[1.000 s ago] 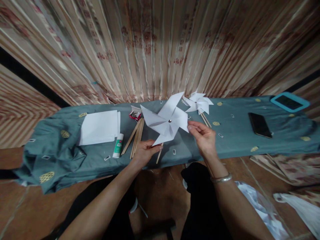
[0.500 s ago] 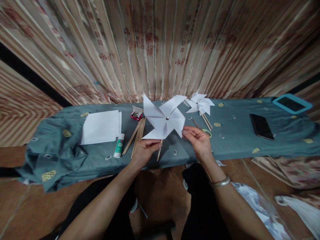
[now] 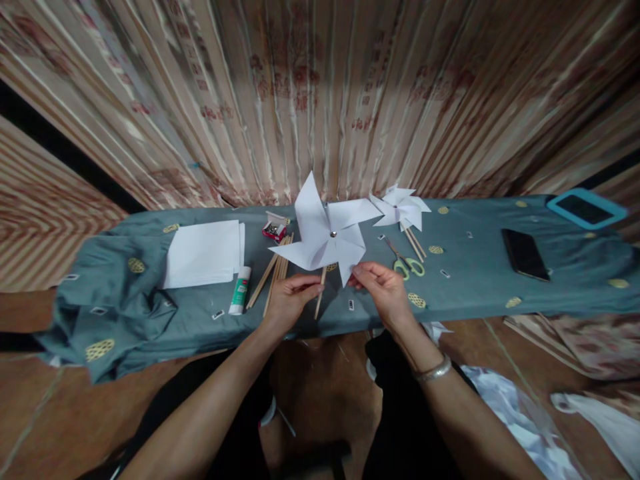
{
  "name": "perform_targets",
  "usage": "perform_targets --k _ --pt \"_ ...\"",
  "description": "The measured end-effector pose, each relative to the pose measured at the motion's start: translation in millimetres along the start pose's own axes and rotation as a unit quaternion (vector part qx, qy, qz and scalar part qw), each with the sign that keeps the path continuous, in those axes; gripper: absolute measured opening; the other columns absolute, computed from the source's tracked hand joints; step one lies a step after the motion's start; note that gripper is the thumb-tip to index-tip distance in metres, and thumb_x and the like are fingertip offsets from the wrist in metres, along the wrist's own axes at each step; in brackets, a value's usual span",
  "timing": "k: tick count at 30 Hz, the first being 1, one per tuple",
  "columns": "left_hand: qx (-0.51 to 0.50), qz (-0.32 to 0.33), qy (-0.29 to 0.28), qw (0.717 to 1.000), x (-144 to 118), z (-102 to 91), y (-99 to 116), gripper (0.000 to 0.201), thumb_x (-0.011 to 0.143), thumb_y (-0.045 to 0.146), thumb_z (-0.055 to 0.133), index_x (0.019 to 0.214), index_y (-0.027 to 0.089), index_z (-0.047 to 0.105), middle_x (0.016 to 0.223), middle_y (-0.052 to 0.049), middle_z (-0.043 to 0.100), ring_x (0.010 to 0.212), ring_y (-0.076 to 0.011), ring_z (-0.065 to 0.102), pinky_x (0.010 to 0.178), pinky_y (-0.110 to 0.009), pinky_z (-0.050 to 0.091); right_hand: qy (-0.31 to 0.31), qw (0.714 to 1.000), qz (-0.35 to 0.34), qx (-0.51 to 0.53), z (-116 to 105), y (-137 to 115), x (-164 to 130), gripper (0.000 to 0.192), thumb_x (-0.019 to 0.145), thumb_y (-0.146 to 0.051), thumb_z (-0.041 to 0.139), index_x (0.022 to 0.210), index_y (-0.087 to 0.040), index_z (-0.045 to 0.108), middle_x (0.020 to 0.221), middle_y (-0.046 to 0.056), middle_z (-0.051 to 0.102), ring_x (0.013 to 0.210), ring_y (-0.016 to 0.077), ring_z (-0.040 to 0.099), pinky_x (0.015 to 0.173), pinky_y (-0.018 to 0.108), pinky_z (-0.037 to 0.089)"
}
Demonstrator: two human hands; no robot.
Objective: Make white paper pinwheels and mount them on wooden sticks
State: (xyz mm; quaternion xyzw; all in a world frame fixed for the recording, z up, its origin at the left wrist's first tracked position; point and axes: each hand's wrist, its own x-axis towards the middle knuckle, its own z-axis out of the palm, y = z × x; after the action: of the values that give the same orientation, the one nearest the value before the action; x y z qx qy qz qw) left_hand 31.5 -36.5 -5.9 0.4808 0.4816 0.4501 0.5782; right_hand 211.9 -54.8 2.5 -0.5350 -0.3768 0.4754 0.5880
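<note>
A white paper pinwheel (image 3: 345,245) with a shiny pin at its centre stands in front of me on a thin wooden stick (image 3: 319,305). My left hand (image 3: 289,300) is closed on that stick just below the blades, thumb against fingers. The tip of the lower right blade is pinched between the thumb and fingers of my right hand (image 3: 384,292). Behind and to the right, a second white pinwheel (image 3: 410,212) lies on the cloth with its sticks (image 3: 414,243). Green-handled scissors (image 3: 407,265) lie just beyond my right hand.
On the grey-green cloth (image 3: 475,273) are a stack of white paper (image 3: 203,253), a glue stick (image 3: 240,291), loose wooden sticks (image 3: 265,280) and a small red box of pins (image 3: 274,230). A phone (image 3: 525,253) and a blue-framed tablet (image 3: 585,207) lie right. A patterned curtain (image 3: 320,100) hangs behind.
The pinwheel's blades have turned clockwise on the stick. My right hand has moved left and slightly down with a blade tip, uncovering the scissors. My left hand has stayed on the stick.
</note>
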Motion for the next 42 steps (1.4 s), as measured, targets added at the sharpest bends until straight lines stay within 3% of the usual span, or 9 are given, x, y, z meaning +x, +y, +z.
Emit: perform_targets --k 9,16,21,23,26,28,30,34,42 --pt "0.005 0.018 0.000 1.000 1.2 -0.3 -1.7 0.018 0.056 0.030 0.080 0.071 0.021 0.079 0.074 -0.002 0.075 0.072 -0.0162 0.064 0.073 -0.028 0.049 -0.063 0.998 0.023 0.022 11.7 2.6 -11.3 0.034 0.063 -0.050 0.081 0.065 -0.018 0.070 0.066 0.004 0.074 0.056 0.0108 0.061 0.058 0.024 0.047" --pt "0.002 0.023 -0.012 1.000 1.1 -2.2 -1.7 0.017 0.058 0.029 0.079 0.073 0.021 0.079 0.074 -0.003 0.074 0.072 -0.0169 0.065 0.073 -0.028 0.049 -0.080 0.995 0.052 0.037 18.9 -0.1 -13.9 0.035 0.058 -0.051 0.083 0.064 -0.019 0.068 0.063 0.002 0.073 0.054 0.0102 0.060 0.058 0.025 0.049" --pt "-0.012 0.020 -0.014 1.000 1.8 -2.6 -3.3 0.018 0.058 0.028 0.080 0.074 0.021 0.080 0.075 -0.003 0.075 0.073 -0.0171 0.065 0.073 -0.028 0.050 -0.112 0.993 0.022 -0.021 18.0 -1.5 -17.3 0.035 0.065 -0.053 0.079 0.065 -0.019 0.070 0.061 0.002 0.071 0.051 0.0101 0.056 0.054 0.025 0.047" --pt "-0.013 0.016 -0.006 1.000 2.4 -3.0 -4.2 0.019 0.056 0.028 0.080 0.073 0.020 0.080 0.075 -0.003 0.075 0.071 -0.0169 0.065 0.072 -0.028 0.050 -0.093 0.993 -0.016 -0.067 10.6 -4.4 -16.0 0.034 0.069 -0.052 0.076 0.064 -0.019 0.070 0.057 0.001 0.068 0.047 0.0097 0.052 0.050 0.024 0.043" --pt "-0.020 0.007 -0.010 1.000 2.1 -3.6 -4.1 0.020 0.054 0.029 0.082 0.072 0.021 0.079 0.074 -0.003 0.075 0.070 -0.0165 0.065 0.070 -0.028 0.051 -0.001 0.988 -0.094 -0.119 -9.9 -9.9 -6.8 0.031 0.075 -0.049 0.072 0.067 -0.019 0.070 0.057 0.000 0.067 0.048 0.0106 0.052 0.050 0.025 0.043" --pt "-0.025 0.000 -0.021 0.999 0.9 -3.5 -3.3 0.021 0.053 0.030 0.083 0.072 0.020 0.079 0.073 -0.003 0.074 0.069 -0.0164 0.065 0.070 -0.027 0.052 0.095 0.978 -0.144 -0.121 -25.9 -12.0 3.0 0.028 0.073 -0.048 0.074 0.075 -0.020 0.071 0.066 0.002 0.071 0.059 0.0141 0.061 0.059 0.028 0.049" --pt "-0.019 -0.007 -0.035 0.999 -0.3 -2.9 -2.8 0.021 0.054 0.030 0.083 0.072 0.020 0.079 0.073 -0.003 0.074 0.070 -0.0167 0.065 0.070 -0.028 0.052 0.139 0.964 -0.182 -0.134 -39.7 -11.4 12.7 0.031 0.072 -0.045 0.076 0.089 -0.020 0.072 0.086 0.006 0.076 0.076 0.0179 0.068 0.075 0.033 0.054" --pt "-0.011 -0.018 -0.059 0.998 -1.2 -0.6 -4.7 0.022 0.054 0.029 0.083 0.073 0.020 0.080 0.074 -0.004 0.075 0.070 -0.0159 0.065 0.070 -0.027 0.051 0.123 0.961 -0.203 -0.142 -52.3 -5.8 23.6 0.038 0.074 -0.043 0.075 0.105 -0.021 0.071 0.105 0.009 0.075 0.094 0.0210 0.070 0.092 0.041 0.053" --pt "-0.008 -0.045 -0.064 0.997 -2.3 1.1 -4.5 0.027 0.052 0.033 0.086 0.073 0.019 0.079 0.075 -0.004 0.075 0.070 -0.0169 0.065 0.073 -0.029 0.050 0.110 0.975 -0.161 -0.110 -50.7 -5.3 21.9 0.035 0.070 -0.040 0.079 0.100 -0.022 0.073 0.089 0.005 0.076 0.085 0.0196 0.071 0.088 0.039 0.055"
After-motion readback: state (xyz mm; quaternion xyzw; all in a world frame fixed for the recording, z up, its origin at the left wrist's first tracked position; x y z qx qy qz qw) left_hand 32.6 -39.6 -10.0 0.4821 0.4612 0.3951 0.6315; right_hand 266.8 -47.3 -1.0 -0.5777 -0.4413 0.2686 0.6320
